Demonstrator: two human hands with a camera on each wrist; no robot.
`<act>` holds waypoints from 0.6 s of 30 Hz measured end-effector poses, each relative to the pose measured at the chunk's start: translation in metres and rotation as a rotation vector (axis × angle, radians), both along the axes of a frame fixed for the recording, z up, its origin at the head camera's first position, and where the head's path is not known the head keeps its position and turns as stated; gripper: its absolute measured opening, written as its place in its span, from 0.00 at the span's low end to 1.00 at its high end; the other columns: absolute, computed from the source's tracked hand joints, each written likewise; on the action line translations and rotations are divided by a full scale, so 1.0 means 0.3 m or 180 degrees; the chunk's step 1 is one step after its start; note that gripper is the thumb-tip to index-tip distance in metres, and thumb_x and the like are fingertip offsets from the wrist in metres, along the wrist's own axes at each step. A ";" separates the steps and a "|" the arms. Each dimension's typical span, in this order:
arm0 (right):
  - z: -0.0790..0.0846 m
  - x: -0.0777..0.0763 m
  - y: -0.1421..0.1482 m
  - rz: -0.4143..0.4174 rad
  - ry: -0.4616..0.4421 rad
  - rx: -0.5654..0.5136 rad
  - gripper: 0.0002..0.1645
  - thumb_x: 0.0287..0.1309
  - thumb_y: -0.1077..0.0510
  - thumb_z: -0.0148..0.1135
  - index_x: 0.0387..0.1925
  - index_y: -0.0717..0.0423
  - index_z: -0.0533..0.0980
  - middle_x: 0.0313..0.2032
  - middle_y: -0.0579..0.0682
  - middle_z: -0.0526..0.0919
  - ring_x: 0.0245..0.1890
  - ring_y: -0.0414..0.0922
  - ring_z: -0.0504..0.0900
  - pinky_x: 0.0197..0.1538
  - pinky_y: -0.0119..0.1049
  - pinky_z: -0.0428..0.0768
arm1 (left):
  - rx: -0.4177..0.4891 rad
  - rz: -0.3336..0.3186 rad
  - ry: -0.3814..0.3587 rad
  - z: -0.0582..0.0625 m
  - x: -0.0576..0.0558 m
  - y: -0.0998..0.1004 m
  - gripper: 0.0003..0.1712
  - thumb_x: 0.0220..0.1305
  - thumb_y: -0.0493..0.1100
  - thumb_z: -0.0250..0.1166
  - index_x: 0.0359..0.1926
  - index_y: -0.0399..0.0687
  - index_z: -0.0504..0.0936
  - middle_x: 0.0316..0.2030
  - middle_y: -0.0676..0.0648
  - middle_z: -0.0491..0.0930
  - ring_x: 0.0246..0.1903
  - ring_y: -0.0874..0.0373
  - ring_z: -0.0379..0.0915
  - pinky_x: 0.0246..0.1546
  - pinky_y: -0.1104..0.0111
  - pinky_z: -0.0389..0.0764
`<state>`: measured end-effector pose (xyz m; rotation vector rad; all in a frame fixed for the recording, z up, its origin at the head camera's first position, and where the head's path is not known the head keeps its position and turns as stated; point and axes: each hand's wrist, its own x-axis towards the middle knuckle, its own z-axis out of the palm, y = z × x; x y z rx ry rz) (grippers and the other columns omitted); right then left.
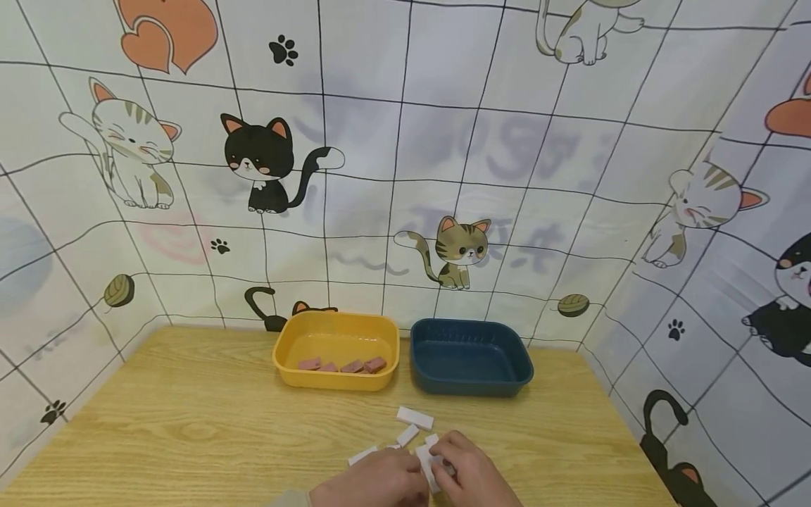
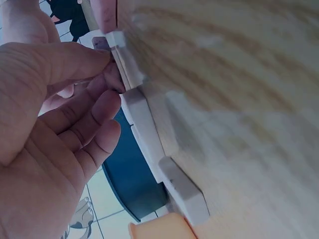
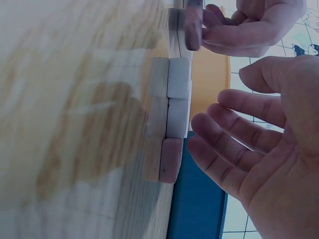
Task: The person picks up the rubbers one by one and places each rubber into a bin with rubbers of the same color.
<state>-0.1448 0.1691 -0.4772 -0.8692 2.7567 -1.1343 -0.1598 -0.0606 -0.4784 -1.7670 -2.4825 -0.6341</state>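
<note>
My left hand (image 1: 380,479) is low in the head view, beside several white blocks. In the right wrist view its thumb and finger pinch a dark pinkish block (image 3: 193,25) just off the tabletop. My right hand (image 3: 271,129) has its fingers loosely curved with nothing between them. Close past its fingertips lie two white blocks (image 3: 178,79) in a row with a pink block (image 3: 171,160). In the left wrist view, white blocks (image 2: 142,119) line up by the left fingertips, and another white block (image 2: 187,191) lies farther along.
A yellow basket (image 1: 336,384) holding several pink blocks stands at the back of the wooden table (image 1: 190,422). To its right is a dark blue basket (image 1: 472,386). More white blocks (image 1: 415,418) lie between the hands and the baskets. A cat-print cloth (image 1: 361,141) hangs behind.
</note>
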 end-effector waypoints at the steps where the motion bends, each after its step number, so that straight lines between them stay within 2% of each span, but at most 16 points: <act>1: 0.000 0.000 0.000 0.0001 -0.0014 0.0006 0.11 0.74 0.58 0.57 0.45 0.57 0.83 0.43 0.46 0.78 0.33 0.29 0.75 0.35 0.32 0.80 | 0.0040 0.0014 0.0016 0.001 -0.003 -0.005 0.05 0.71 0.50 0.67 0.41 0.59 0.88 0.34 0.64 0.80 0.35 0.80 0.68 0.39 0.89 0.63; 3: 0.001 -0.001 -0.003 -0.0008 0.0001 0.0030 0.10 0.74 0.58 0.57 0.45 0.57 0.83 0.44 0.46 0.78 0.34 0.29 0.75 0.35 0.32 0.80 | 0.0100 0.0060 0.0035 0.007 -0.006 -0.013 0.03 0.70 0.46 0.68 0.42 0.59 0.88 0.36 0.64 0.81 0.37 0.79 0.69 0.41 0.89 0.65; 7: 0.004 -0.002 -0.009 -0.0054 0.0070 0.0071 0.09 0.73 0.58 0.58 0.45 0.55 0.83 0.44 0.45 0.79 0.34 0.29 0.74 0.35 0.31 0.79 | 0.0161 0.0211 0.0093 0.025 -0.011 -0.027 0.07 0.68 0.40 0.69 0.43 0.58 0.87 0.37 0.64 0.81 0.38 0.78 0.70 0.42 0.89 0.67; 14: 0.012 -0.003 -0.016 -0.0101 0.0261 0.0165 0.09 0.73 0.57 0.59 0.47 0.53 0.83 0.45 0.43 0.78 0.35 0.30 0.74 0.37 0.32 0.78 | 0.0401 0.0553 0.0543 0.056 -0.007 -0.049 0.06 0.63 0.40 0.73 0.39 0.56 0.87 0.34 0.61 0.77 0.33 0.74 0.67 0.41 0.86 0.68; 18: 0.017 -0.003 -0.021 -0.0116 0.0242 0.0202 0.10 0.74 0.55 0.59 0.48 0.53 0.83 0.46 0.43 0.79 0.38 0.32 0.77 0.40 0.34 0.81 | 0.0559 0.0670 0.0567 0.067 -0.011 -0.060 0.06 0.62 0.39 0.74 0.38 0.56 0.87 0.34 0.60 0.79 0.36 0.73 0.71 0.42 0.83 0.72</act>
